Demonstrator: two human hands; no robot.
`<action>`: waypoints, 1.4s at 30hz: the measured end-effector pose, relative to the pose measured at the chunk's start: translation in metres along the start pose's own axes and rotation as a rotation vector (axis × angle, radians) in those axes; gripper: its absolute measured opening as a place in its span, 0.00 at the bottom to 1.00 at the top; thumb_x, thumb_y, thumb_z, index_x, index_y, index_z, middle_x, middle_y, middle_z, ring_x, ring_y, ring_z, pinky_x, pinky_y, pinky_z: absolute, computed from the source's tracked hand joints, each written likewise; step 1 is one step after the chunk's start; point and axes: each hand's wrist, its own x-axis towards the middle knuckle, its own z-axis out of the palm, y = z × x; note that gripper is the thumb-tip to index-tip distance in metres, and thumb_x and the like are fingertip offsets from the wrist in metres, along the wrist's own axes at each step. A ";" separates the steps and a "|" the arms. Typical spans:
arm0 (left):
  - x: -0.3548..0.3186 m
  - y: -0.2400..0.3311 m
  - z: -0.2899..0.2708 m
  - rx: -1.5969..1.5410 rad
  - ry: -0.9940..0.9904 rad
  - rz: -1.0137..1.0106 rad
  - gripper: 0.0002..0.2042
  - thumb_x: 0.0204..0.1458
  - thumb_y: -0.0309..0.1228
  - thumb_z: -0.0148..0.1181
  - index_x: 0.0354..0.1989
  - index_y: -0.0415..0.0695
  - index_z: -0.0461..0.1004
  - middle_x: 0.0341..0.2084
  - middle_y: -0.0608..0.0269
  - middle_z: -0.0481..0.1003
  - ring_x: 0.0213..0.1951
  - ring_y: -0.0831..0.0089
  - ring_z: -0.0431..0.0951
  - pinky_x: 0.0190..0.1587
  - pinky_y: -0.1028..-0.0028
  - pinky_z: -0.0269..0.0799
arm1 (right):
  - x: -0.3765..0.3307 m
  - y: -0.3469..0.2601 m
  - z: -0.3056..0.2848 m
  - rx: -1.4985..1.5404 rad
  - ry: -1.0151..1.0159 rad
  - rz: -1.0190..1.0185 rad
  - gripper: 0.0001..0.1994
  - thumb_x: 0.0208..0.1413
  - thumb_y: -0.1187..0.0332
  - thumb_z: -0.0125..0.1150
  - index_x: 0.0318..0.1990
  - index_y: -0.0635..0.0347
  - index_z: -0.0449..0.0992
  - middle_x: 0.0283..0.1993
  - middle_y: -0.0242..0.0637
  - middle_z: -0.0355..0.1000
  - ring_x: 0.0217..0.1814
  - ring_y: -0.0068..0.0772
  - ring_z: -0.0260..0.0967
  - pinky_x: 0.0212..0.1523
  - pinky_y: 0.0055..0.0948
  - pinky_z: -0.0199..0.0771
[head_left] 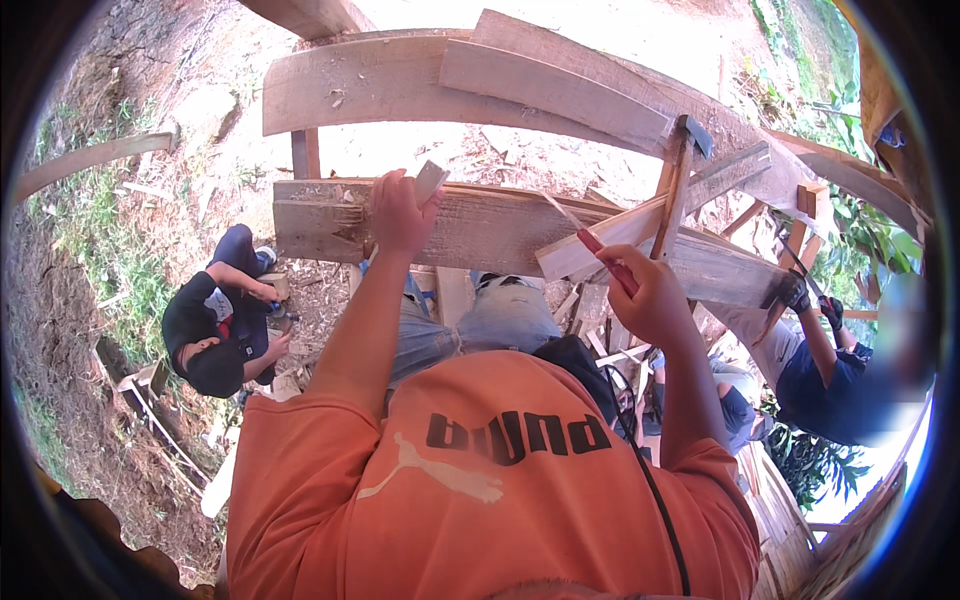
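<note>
Left hand (400, 212) is clamped on a small pale wood block (430, 181) at the top edge of the weathered plank (480, 228), right hand (645, 300) gripping a red-handled chisel (592, 243) angled at that plank's right end, best driven shallow, block pinned firm.

Both my arms reach forward and up from my orange sleeves, bare from the upper arm down. My left hand (400, 212) is raised higher, fingers curled closed in a grip, knuckles toward me. My right hand (648, 295) sits lower and further right, wrist bent, fist wrapped tight in a clasp.
</note>
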 end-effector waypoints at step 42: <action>-0.008 -0.055 -0.113 0.426 -0.387 -0.270 0.33 0.68 0.52 0.62 0.76 0.46 0.70 0.75 0.40 0.68 0.75 0.41 0.67 0.77 0.45 0.61 | -0.005 0.111 -0.005 -0.337 0.239 -0.262 0.11 0.62 0.73 0.61 0.51 0.57 0.80 0.38 0.47 0.83 0.42 0.56 0.84 0.44 0.55 0.82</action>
